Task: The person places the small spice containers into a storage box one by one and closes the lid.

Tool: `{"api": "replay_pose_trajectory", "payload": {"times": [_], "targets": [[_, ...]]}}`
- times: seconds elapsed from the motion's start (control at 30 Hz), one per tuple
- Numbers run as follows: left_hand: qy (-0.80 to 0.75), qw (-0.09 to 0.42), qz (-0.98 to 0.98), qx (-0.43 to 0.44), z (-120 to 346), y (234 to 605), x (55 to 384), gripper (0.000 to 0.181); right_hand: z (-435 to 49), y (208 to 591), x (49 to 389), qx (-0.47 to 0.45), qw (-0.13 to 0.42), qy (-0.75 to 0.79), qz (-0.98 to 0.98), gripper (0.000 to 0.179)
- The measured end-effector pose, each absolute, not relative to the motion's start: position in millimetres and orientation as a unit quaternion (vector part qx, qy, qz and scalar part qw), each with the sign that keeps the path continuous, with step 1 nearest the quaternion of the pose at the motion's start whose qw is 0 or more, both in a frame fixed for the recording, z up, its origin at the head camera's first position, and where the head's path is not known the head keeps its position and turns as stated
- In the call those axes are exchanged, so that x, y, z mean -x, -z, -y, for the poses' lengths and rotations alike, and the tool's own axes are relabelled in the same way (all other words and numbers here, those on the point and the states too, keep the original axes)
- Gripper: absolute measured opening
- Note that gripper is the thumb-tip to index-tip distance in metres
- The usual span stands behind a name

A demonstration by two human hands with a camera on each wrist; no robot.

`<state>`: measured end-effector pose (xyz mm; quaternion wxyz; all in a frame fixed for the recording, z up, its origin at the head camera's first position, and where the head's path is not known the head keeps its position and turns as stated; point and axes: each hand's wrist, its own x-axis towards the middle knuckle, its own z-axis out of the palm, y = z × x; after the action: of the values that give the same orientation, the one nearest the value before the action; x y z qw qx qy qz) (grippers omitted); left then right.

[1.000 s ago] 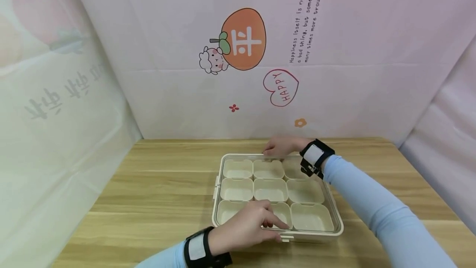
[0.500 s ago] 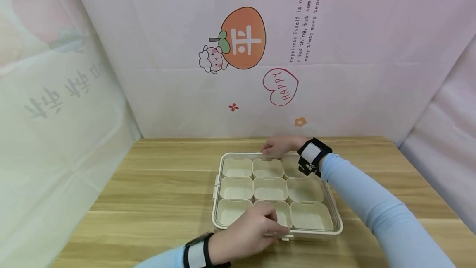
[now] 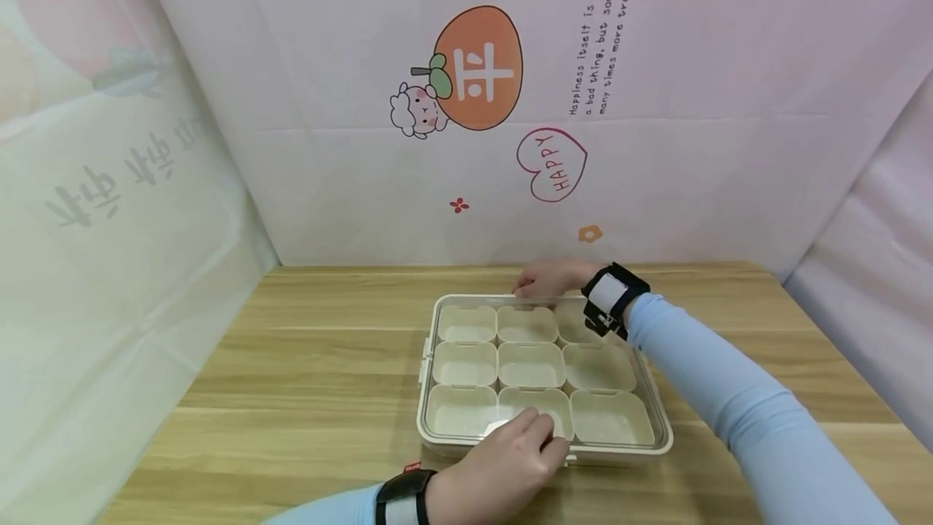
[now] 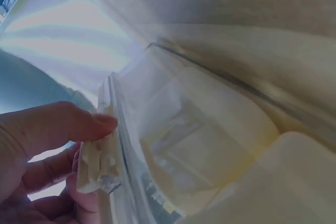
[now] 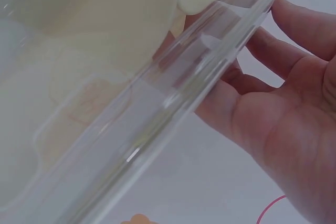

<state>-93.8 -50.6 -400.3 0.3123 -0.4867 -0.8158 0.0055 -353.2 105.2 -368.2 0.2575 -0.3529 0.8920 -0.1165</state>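
A cream storage box [image 3: 619, 451] with a see-through lid stands on the wooden table, holding several cream compartments [image 3: 530, 364] in rows. At its front edge, my left hand [image 3: 506, 464] pinches a cream latch [image 4: 95, 163]; in the left wrist view the thumb lies on the latch's upper end with fingers curled behind it. Across the box, my right hand [image 3: 550, 278] holds the far edge. The right wrist view shows that hand's thumb [image 5: 302, 22] at the clear rim [image 5: 173, 100] and its fingers bent against the outer wall.
Another latch [image 3: 424, 359] sits on the box's left side. The wooden table [image 3: 313, 379] reaches back to a printed white cloth [image 3: 350, 185], with more cloth hanging at left and right. Black straps with cameras circle both wrists.
My left hand has rolled over at the front latch, its knuckles now higher and the fingers tucked in. The right hand stays at the far edge, and the box keeps its place.
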Motion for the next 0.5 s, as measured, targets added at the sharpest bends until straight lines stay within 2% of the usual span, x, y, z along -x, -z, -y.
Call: {"api": "replay_pose_trajectory", "payload": {"times": [0.1, 0.37, 0.5], "targets": [[-0.027, 0.323, 0.814, 0.483, 49.5, 402.3, 93.3, 0.012, -103.9, 364.8, 349.7, 0.348, 0.26, 0.109, -0.894, 0.04], [-0.095, 0.391, 0.772, 0.491, 46.7, 404.5, 95.0, 0.038, -103.1, 364.5, 348.0, 0.344, 0.258, 0.097, -0.898, 0.04], [-0.11, 0.409, 0.763, 0.489, 47.6, 401.0, 95.2, 0.042, -103.3, 365.0, 351.4, 0.346, 0.265, 0.111, -0.893, 0.041]]}}
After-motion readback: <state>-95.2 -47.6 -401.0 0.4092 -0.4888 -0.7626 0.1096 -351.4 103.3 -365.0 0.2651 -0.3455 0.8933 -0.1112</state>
